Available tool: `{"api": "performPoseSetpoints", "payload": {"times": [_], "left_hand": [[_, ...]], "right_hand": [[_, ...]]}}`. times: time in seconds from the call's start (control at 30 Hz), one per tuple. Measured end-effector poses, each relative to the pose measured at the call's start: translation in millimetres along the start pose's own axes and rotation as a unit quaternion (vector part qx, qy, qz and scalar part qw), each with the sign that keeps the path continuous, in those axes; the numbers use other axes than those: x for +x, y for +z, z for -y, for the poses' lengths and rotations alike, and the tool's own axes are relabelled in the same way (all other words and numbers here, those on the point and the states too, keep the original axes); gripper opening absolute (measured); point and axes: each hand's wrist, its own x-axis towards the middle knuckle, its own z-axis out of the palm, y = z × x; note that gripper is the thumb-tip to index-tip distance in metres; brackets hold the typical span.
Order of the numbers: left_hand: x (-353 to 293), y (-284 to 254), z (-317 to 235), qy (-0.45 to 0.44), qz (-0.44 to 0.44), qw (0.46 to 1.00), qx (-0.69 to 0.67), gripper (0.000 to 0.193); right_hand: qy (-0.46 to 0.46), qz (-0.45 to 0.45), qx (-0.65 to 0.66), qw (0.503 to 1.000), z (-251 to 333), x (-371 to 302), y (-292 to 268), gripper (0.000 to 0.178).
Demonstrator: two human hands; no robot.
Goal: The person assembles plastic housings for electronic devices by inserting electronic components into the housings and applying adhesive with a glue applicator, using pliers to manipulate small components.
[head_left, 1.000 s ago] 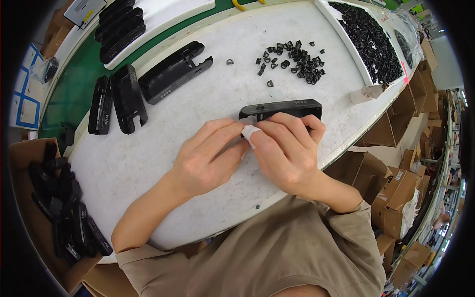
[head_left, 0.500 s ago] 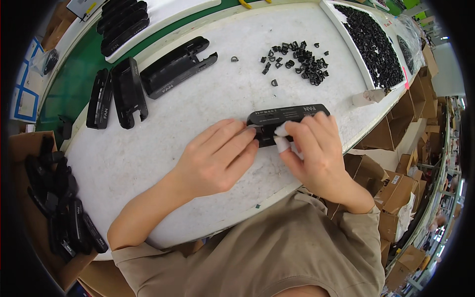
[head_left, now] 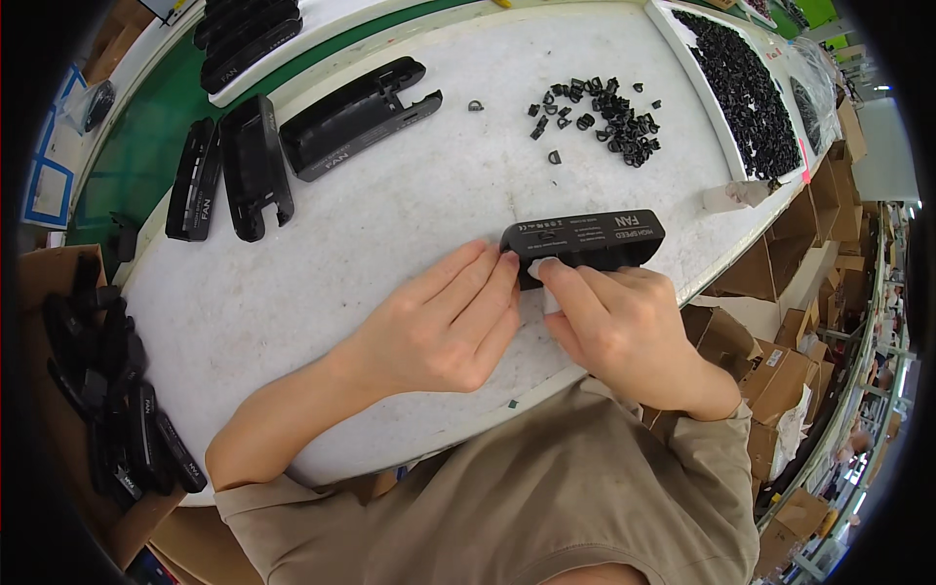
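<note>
A black plastic fan housing [head_left: 585, 232] with pale print lies across the white tabletop in front of me, its printed side facing up. My left hand [head_left: 448, 317] grips its left end between thumb and fingers. White finger covers wrap the thumb and index finger of my right hand [head_left: 614, 317], which presses at the near edge of the housing, close to the left hand's fingertips. Whether a small part sits under those right fingertips is hidden. Beyond the housing lies a loose pile of small black clips [head_left: 614, 122], with a few strays around it.
Three open black housings [head_left: 255, 166] lie at the back left. A white tray [head_left: 717, 127] full of small black parts stands at the far right, near a small translucent container [head_left: 733, 197]. At left, a cardboard box [head_left: 58, 268] holds several black housings. Cardboard boxes [head_left: 780, 370] line the right.
The right hand's fingers have slid down off the housing's top to its near edge, uncovering more print. The hands and housing sit slightly farther right in view.
</note>
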Motion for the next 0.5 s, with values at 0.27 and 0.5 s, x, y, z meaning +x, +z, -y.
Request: {"api": "performPoseSetpoints", "payload": {"times": [0.27,0.5], "left_hand": [[0.3,-0.7,0.8,-0.005,0.013,1.000,-0.013,0.009],[1.9,2.1,2.4,-0.010,0.002,1.000,-0.029,0.010]], "right_hand": [[-0.007,-0.009,-0.041,0.999,2.1,-1.6,2.0,0.037],[-0.015,-0.053,-0.008,0.998,-6.5,-2.9,12.1,0.036]]}}
